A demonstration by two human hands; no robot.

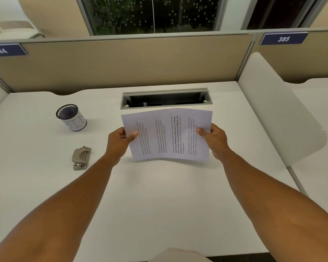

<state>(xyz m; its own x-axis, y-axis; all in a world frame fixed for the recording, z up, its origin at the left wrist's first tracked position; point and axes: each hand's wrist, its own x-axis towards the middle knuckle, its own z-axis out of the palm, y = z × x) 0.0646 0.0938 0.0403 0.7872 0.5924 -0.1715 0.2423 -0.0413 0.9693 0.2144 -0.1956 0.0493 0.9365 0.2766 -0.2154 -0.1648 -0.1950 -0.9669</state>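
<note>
White tabletop (159,195) in a beige-partitioned cubicle — printed sheet (167,135) held above it.
Left hand (119,142) and right hand (214,140) pinch the sheet's sides; mesh cup (71,118) and hole punch (81,157) sit left — cable tray (166,98) behind.

Printed sheet (167,135) held above desk (159,195) — left hand (119,142) pinches 9 o'clock edge, right hand (214,140) 3 o'clock edge; hole punch (81,157), mesh cup (71,117) lie toward 9 o'clock.
</note>
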